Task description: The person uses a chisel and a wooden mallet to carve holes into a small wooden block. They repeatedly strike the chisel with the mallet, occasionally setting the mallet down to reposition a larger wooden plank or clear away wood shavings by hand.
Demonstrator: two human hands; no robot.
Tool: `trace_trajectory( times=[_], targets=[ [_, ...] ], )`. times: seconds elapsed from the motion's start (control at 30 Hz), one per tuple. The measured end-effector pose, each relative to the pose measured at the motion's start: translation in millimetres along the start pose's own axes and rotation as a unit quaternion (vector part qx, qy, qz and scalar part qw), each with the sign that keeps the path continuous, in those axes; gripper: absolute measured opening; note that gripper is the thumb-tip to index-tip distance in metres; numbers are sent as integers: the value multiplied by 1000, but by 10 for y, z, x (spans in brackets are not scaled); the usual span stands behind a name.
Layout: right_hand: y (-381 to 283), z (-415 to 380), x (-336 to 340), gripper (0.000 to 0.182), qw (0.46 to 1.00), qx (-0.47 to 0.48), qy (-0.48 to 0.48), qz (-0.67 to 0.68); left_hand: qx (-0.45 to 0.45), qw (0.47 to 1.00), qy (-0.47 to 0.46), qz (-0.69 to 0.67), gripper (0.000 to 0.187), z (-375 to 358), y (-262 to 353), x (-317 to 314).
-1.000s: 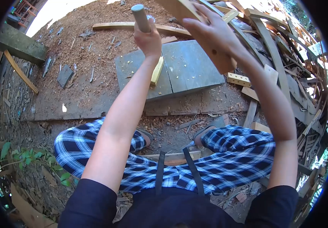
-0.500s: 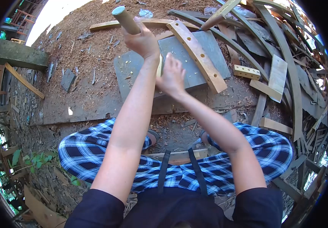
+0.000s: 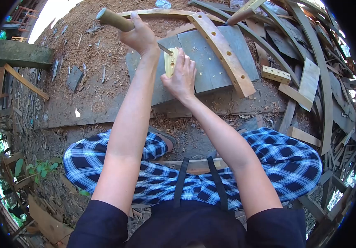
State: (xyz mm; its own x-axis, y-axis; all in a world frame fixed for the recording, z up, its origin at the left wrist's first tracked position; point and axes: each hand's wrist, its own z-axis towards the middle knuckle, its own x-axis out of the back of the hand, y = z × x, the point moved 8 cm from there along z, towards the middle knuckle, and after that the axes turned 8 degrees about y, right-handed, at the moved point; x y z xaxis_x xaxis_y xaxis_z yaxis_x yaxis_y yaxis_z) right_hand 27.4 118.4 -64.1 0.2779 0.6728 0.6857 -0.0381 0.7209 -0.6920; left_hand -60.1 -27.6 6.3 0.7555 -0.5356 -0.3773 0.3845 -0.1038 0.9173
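My left hand (image 3: 140, 39) is closed around the thick round wooden handle (image 3: 118, 20) of a narrow-bladed hand tool that looks like a chisel. Its thin metal blade (image 3: 164, 49) slants down to a hole at the far end of a small pale wooden block (image 3: 170, 63). My right hand (image 3: 182, 78) grips that block, thumb on the near left and fingers along the right side, partly hiding it. Under the block lies a grey board (image 3: 211, 66) with pale chips on it. A long wooden bar with several round holes (image 3: 222, 53) rests across the board's right part.
Another small holed block (image 3: 276, 75) and a flat pale offcut (image 3: 309, 80) lie to the right, beside a heap of curved wooden strips (image 3: 320, 82). A thick pointed piece of wood (image 3: 244, 13) juts in at the top. Wood shavings (image 3: 91, 53) cover the ground left.
My left hand has moved left with the tool, whose handle now tilts further sideways. My right hand has closed on the small block, and the blade now meets its hole. The view has shifted slightly.
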Motion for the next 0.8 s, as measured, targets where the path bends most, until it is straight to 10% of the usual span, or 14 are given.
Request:
trace_trajectory(
  times=[0.23, 0.4, 0.53, 0.8],
  targets=[
    [150, -3, 6, 97, 1000, -10, -20, 16, -391, 906, -71, 147, 17, -383, 207, -671],
    [175, -59, -3, 97, 999, 0, -32, 6, -36, 946, -171, 272, 17, 108, -496, -829],
    [191, -51, -3, 98, 999, 5, -38, 26, 286, 928, -217, 104, 28, 98, -717, -674],
    [185, 215, -108, 94, 957, 97, -266, -61, 390, 866, -295, -104, 39, 446, -416, 36]
  ],
)
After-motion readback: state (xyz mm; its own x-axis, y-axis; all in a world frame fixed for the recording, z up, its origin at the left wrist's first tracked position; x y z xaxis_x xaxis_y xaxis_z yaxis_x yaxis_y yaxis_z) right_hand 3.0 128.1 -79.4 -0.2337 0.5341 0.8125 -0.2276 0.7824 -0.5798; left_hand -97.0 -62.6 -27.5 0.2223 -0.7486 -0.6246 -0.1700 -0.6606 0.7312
